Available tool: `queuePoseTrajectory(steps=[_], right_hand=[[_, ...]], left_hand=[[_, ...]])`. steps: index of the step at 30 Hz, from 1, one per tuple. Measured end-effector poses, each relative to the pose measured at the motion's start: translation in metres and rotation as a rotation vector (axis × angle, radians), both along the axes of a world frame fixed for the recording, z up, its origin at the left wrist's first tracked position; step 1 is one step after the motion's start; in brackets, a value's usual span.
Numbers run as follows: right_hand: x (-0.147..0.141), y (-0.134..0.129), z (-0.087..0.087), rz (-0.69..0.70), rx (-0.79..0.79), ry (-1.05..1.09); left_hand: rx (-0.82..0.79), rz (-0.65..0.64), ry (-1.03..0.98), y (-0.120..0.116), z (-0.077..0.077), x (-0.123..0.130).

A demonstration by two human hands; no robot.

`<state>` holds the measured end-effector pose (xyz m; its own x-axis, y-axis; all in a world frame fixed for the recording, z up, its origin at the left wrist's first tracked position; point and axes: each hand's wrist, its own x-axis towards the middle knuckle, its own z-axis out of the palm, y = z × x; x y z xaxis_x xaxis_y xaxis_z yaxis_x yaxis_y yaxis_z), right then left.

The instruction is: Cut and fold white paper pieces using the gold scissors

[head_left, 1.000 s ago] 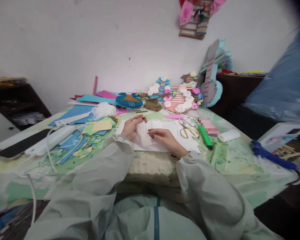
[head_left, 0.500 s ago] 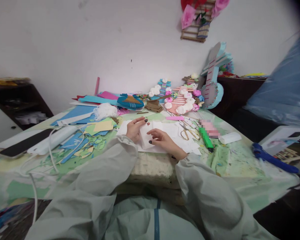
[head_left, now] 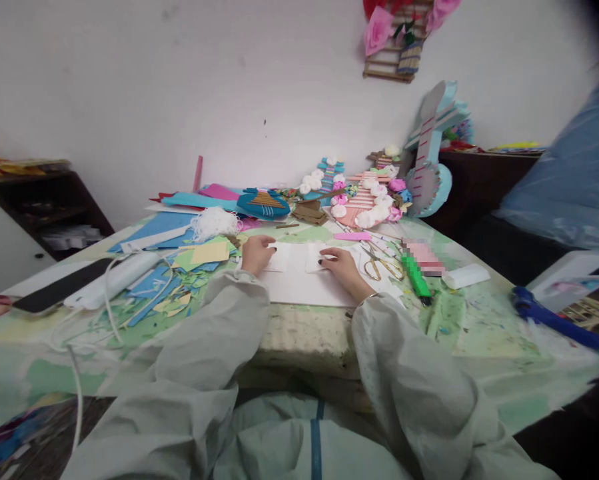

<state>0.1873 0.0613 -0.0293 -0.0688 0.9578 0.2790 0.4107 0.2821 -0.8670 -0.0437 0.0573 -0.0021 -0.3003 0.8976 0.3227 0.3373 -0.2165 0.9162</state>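
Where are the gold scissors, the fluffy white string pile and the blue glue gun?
Scissors (head_left: 372, 269): head view, handle loop.
String pile (head_left: 213, 225): head view, middle.
Glue gun (head_left: 559, 323): head view, body.

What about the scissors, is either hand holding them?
No, the gold-handled scissors lie untouched, just right of the right hand.

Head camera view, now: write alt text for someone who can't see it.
Two hands, left and right, rest apart over white paper on a cluttered craft table, gold-handled scissors beside the right one.
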Motion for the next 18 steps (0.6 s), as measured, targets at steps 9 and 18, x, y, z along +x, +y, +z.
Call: queuePoseTrajectory(steps=[9, 18], right_hand=[[-0.001, -0.007, -0.004, -0.053, 0.09, -0.079], [0.0, -0.011, -0.005, -0.057, 0.155, -0.122]], left_hand=[[-0.129, -0.152, 0.46, -0.003, -0.007, -0.011], [-0.136, -0.195, 0.434, -0.004, -0.004, -0.024]])
